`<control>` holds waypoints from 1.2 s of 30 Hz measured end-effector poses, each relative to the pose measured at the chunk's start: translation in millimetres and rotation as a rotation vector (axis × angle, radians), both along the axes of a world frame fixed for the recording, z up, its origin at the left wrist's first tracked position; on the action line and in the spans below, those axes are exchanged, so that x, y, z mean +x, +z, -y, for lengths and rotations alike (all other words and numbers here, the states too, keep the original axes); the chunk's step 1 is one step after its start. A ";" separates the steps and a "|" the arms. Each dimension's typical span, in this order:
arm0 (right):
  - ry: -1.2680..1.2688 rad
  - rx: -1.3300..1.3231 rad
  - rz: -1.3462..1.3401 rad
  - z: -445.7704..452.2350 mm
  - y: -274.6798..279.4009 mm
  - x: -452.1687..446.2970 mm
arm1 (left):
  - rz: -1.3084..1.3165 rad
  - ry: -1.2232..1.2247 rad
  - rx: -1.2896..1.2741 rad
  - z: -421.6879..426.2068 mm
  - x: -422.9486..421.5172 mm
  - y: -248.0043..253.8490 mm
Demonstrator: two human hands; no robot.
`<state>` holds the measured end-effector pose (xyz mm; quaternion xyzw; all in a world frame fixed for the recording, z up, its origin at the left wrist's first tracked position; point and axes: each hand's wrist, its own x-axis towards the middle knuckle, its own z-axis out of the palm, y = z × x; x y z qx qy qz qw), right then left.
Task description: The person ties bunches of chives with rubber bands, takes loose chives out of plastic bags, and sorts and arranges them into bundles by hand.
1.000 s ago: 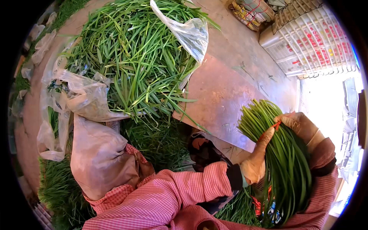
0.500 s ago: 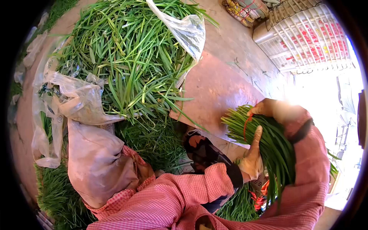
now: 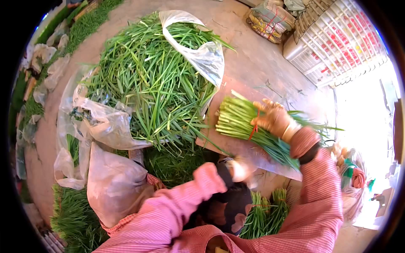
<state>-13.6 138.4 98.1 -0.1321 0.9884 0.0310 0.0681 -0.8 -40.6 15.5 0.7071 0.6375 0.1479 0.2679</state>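
Observation:
A bundle of green stalks [image 3: 236, 120] lies on a flat board [image 3: 217, 141], its pale cut ends to the left and its leaves to the right. Round it runs a red tie [image 3: 253, 132]. My right hand [image 3: 272, 119] is on top of the bundle by the tie, its fingers bent over the stalks. Lower left of the bundle, apart from it, is my left hand [image 3: 242, 169]; motion smears its fingers. A large heap of loose green leaves [image 3: 156, 80] spills from a clear plastic bag [image 3: 105, 126] beside the board.
More tied bundles [image 3: 265, 215] stand by my legs. Green stalks [image 3: 74, 219] lie at the lower left. A white crate [image 3: 333, 46] and a bound sack [image 3: 270, 21] stand at the back right. Plastic bags [image 3: 352, 181] lie at the right.
The bundle has moved left and down onto the board, cut ends now leftward. My left hand has let go of it and moved left. My right hand has come over its top.

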 end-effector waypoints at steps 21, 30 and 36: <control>-0.993 -1.301 -0.687 129.1 -60.3 119.2 | -0.731 0.508 -0.065 -26.6 -18.3 -7.3; -0.666 -1.490 -0.622 122.0 -59.0 107.8 | -0.678 0.515 -0.090 -31.1 -27.3 -2.2; -0.872 -1.790 -0.733 126.7 -66.8 83.4 | -0.634 0.529 -0.122 -32.0 -29.8 -13.5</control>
